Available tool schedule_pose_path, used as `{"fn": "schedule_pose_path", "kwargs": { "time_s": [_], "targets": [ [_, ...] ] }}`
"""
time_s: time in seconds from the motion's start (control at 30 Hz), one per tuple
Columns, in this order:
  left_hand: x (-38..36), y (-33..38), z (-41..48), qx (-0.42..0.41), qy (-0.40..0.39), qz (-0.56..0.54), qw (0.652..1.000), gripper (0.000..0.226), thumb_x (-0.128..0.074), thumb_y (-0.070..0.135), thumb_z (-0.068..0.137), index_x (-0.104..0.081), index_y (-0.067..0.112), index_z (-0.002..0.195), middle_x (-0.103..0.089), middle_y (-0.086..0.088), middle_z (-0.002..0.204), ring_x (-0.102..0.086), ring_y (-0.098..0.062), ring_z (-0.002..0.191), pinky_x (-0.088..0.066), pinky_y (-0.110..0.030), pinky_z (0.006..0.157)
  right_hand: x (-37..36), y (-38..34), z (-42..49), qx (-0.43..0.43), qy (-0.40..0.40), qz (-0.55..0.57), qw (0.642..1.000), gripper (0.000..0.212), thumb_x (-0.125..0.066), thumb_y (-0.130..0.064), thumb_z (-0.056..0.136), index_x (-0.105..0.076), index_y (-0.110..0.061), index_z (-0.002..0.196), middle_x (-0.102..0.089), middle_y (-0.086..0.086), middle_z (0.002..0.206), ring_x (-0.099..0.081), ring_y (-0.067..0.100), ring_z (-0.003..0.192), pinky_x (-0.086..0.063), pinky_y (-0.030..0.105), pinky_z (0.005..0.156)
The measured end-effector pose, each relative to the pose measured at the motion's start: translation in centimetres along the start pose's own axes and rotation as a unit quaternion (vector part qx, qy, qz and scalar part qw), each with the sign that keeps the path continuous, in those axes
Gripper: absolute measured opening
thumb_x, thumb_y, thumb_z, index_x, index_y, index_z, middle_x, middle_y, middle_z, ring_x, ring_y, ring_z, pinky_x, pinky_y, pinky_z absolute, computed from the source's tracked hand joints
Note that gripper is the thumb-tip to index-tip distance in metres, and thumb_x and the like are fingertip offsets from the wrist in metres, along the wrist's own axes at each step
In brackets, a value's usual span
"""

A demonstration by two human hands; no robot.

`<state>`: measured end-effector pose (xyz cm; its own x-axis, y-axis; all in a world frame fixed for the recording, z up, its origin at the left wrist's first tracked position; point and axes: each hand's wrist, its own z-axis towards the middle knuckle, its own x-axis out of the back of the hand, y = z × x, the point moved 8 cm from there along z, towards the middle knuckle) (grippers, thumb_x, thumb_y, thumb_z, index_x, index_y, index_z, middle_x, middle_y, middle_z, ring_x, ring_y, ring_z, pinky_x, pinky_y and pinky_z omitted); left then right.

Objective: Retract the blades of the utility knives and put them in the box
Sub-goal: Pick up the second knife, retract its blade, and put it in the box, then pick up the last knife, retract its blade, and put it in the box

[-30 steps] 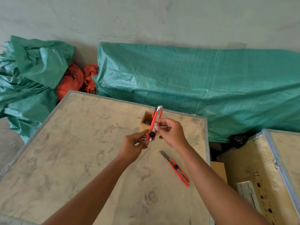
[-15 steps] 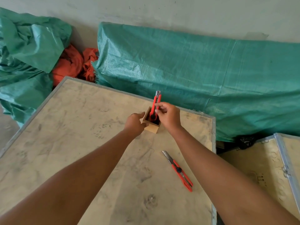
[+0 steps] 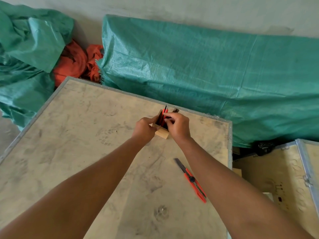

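A small wooden box (image 3: pixel 162 133) stands near the far edge of the plywood crate top (image 3: pixel 82 135). Red utility knives (image 3: pixel 164 113) stand upright in it, their tops sticking out. My left hand (image 3: pixel 144 128) grips the box's left side. My right hand (image 3: pixel 177 125) is over the box's right side, its fingertips pinching a red knife inside the box. Another red utility knife (image 3: pixel 190 179) lies flat on the crate top beside my right forearm, its steel blade extended toward the box.
Green tarpaulin covers a long bundle (image 3: pixel 207 80) behind the crate and a heap (image 3: pixel 25 49) at the left, with orange cloth (image 3: pixel 76 62) between them. A second crate (image 3: pixel 284 178) sits lower at the right, across a gap.
My right hand has lowered the red knife from above the box down into it. My left hand has moved from the knife to the box's left side.
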<state>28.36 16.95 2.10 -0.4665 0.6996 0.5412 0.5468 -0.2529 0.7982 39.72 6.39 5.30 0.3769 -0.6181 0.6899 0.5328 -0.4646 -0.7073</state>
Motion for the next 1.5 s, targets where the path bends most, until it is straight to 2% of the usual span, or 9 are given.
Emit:
{"fn": "schedule_pose_path", "kwargs": {
  "time_s": [0.17,0.3,0.47,0.63,0.83,0.97,1.2,1.37,1.5],
  "targets": [
    [0.0,0.4,-0.4,-0.002,-0.002,0.007,1.0,0.048,-0.069,0.011,0.089,-0.059,0.024,0.134,-0.064,-0.004,0.133,-0.063,-0.026,0.11,-0.052,-0.029,0.092,1.2,-0.3,-0.6,0.006,0.015,0.016,1.0,0.028,-0.075,0.005,0.084,-0.079,-0.007,0.109,-0.08,0.012,0.104,-0.078,0.023,0.086,-0.062,0.033,0.087],
    [0.0,1.0,-0.9,-0.002,-0.004,0.029,1.0,0.05,-0.07,0.016,0.088,-0.057,0.024,0.136,-0.062,-0.004,0.137,-0.062,-0.027,0.116,-0.052,-0.033,0.094,3.2,-0.2,-2.3,0.005,0.026,0.023,0.999,0.026,-0.077,0.003,0.084,-0.079,-0.006,0.108,-0.08,0.013,0.104,-0.077,0.021,0.086,-0.057,0.023,0.082],
    [0.8,2.0,-3.5,-0.04,0.059,0.029,0.997,0.043,-0.072,0.017,0.086,-0.065,0.019,0.128,-0.063,-0.005,0.132,-0.065,-0.02,0.099,-0.057,-0.035,0.089,6.4,1.8,-5.8,-0.012,0.033,0.03,0.999,0.024,-0.079,0.003,0.083,-0.079,-0.005,0.106,-0.08,0.012,0.104,-0.077,0.021,0.082,-0.061,0.025,0.081],
    [-2.2,3.3,-9.5,-0.085,0.078,-0.023,0.993,0.024,-0.073,0.023,0.085,-0.074,0.021,0.109,-0.069,0.002,0.116,-0.067,-0.015,0.088,-0.057,-0.03,0.081,9.1,5.8,-10.7,-0.071,0.017,0.05,0.996,0.023,-0.079,-0.002,0.085,-0.079,-0.007,0.108,-0.079,0.007,0.108,-0.074,0.016,0.081,-0.049,-0.002,0.076],
    [-9.2,0.6,-12.4,-0.055,0.005,0.02,0.998,0.026,-0.073,0.032,0.084,-0.074,0.024,0.109,-0.068,0.004,0.116,-0.063,-0.013,0.108,-0.044,-0.02,0.09,7.3,11.2,-16.4,-0.184,-0.086,0.051,0.978,0.025,-0.078,-0.004,0.086,-0.078,-0.01,0.111,-0.077,0.008,0.113,-0.073,0.019,0.1,-0.058,0.031,0.097],
    [-12.6,-1.1,-12.4,-0.042,-0.017,0.065,0.997,0.027,-0.072,0.024,0.084,-0.074,0.02,0.111,-0.069,-0.002,0.118,-0.065,-0.02,0.109,-0.046,-0.022,0.089,5.6,13.8,-19.9,-0.222,-0.16,0.025,0.961,0.03,-0.079,-0.009,0.085,-0.077,-0.009,0.115,-0.078,0.012,0.113,-0.074,0.028,0.104,-0.054,0.026,0.09],
    [-16.2,-2.9,-9.8,-0.022,-0.074,0.183,0.98,0.032,-0.065,0.027,0.09,-0.069,0.025,0.122,-0.05,-0.005,0.123,-0.056,-0.025,0.11,-0.051,-0.037,0.092,5.0,13.8,-20.7,-0.172,-0.189,0.013,0.967,0.03,-0.078,-0.004,0.082,-0.079,-0.012,0.111,-0.08,0.01,0.102,-0.073,0.024,0.093,-0.056,0.029,0.088],
    [-16.0,-3.3,-9.5,-0.024,-0.064,0.18,0.981,0.03,-0.071,0.03,0.086,-0.072,0.029,0.117,-0.049,-0.003,0.117,-0.053,-0.022,0.108,-0.05,-0.033,0.085,4.7,13.5,-20.8,-0.159,-0.206,0.011,0.965,0.028,-0.079,-0.005,0.083,-0.078,-0.01,0.111,-0.079,0.011,0.104,-0.073,0.024,0.094,-0.058,0.033,0.091],
    [-15.0,-3.1,-10.0,-0.052,-0.053,0.151,0.986,0.03,-0.075,0.027,0.083,-0.074,0.029,0.113,-0.05,-0.004,0.113,-0.057,-0.021,0.101,-0.044,-0.027,0.076,4.7,12.9,-21.0,-0.179,-0.214,0.047,0.959,0.028,-0.079,-0.007,0.084,-0.076,-0.011,0.112,-0.076,0.007,0.108,-0.071,0.02,0.092,-0.057,0.025,0.085]
  ]
}}
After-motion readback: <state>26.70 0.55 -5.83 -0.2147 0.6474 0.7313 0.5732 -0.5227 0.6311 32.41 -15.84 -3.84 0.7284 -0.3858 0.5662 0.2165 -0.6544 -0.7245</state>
